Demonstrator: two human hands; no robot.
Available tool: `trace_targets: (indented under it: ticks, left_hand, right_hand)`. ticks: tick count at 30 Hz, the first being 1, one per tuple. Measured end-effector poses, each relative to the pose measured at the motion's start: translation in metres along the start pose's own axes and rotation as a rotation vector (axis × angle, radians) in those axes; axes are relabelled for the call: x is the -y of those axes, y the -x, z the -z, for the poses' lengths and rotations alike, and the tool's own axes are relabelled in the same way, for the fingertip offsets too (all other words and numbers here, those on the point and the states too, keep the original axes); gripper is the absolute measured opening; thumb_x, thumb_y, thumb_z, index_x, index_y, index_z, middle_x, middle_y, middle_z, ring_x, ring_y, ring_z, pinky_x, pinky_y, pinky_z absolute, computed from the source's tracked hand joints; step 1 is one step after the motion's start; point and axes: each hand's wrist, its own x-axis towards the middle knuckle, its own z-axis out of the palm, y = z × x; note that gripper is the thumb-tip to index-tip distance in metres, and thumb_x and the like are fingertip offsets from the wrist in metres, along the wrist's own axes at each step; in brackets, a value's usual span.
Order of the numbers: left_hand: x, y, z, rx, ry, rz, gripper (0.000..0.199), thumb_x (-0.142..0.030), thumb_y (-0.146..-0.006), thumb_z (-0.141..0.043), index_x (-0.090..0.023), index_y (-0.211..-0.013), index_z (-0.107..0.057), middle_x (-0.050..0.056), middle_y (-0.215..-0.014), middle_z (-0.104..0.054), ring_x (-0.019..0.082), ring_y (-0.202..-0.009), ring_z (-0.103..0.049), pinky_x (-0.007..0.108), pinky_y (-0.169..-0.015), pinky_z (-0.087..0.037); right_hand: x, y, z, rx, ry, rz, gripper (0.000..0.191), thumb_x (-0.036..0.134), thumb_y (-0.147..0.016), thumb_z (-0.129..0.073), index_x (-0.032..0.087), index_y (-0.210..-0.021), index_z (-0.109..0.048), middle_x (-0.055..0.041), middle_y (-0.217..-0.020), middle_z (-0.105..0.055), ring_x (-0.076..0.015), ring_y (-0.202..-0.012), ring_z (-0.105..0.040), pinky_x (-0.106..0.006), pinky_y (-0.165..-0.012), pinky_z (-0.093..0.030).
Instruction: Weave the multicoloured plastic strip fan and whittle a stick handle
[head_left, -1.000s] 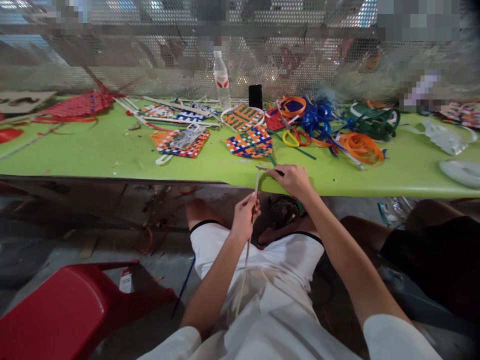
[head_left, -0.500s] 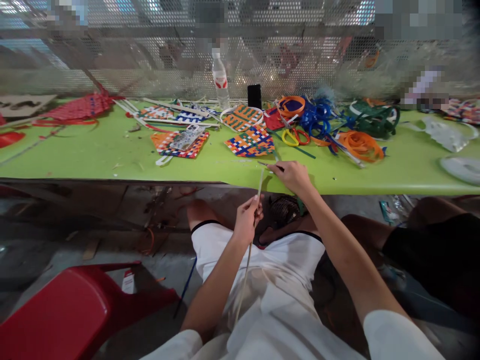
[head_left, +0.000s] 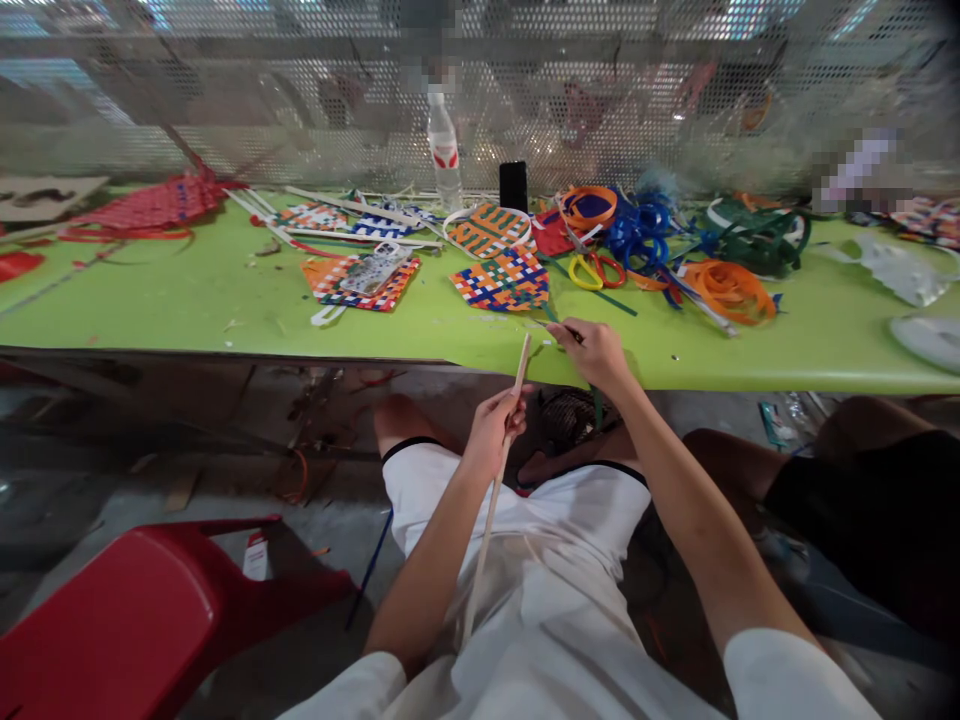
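Note:
My left hand is closed around a long pale strip, whose upper end stands up past the fingers near the table edge and whose lower part runs down over my lap. To the right, my right hand is closed on a thin dark tool with a pointed tip, over the green table. The tool's tip is apart from the strip. Just beyond the hands lies a multicoloured woven piece.
Scissors, orange strip coils and blue strips lie behind my right hand. A bottle and a black phone stand at the back. A red chair is lower left; another person's leg is at right.
My right hand has shifted slightly right with the tool, away from the strip. The strip in my left hand has turned, showing its wider face. The view has moved slightly.

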Motion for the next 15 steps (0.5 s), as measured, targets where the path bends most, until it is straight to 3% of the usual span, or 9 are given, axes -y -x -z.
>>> trace_targets:
  ticks: [7, 15]
  left_hand:
    - [-0.0011, -0.0055, 0.0021, 0.014, -0.007, 0.016, 0.045, -0.039, -0.066, -0.094, -0.007, -0.094, -0.079, -0.001, -0.07, -0.055, 0.002, -0.052, -0.041, 0.016, -0.045, -0.025]
    - [0.0007, -0.0057, 0.0, 0.016, 0.02, -0.019, 0.039, -0.036, -0.07, -0.092, -0.007, -0.091, -0.078, -0.002, -0.069, -0.051, 0.001, -0.05, -0.036, 0.016, -0.044, -0.022]
  right_hand:
    - [0.0011, 0.0001, 0.0014, -0.001, 0.012, -0.004, 0.066, 0.072, -0.102, -0.036, 0.02, -0.076, -0.067, -0.0046, -0.069, -0.065, -0.0159, -0.062, -0.052, -0.029, -0.06, -0.029]
    - [0.0064, 0.0065, 0.0012, 0.051, 0.104, 0.06, 0.056, 0.067, -0.101, -0.047, 0.025, -0.094, -0.083, -0.0055, -0.088, -0.079, -0.0206, -0.079, -0.069, -0.029, -0.063, -0.033]
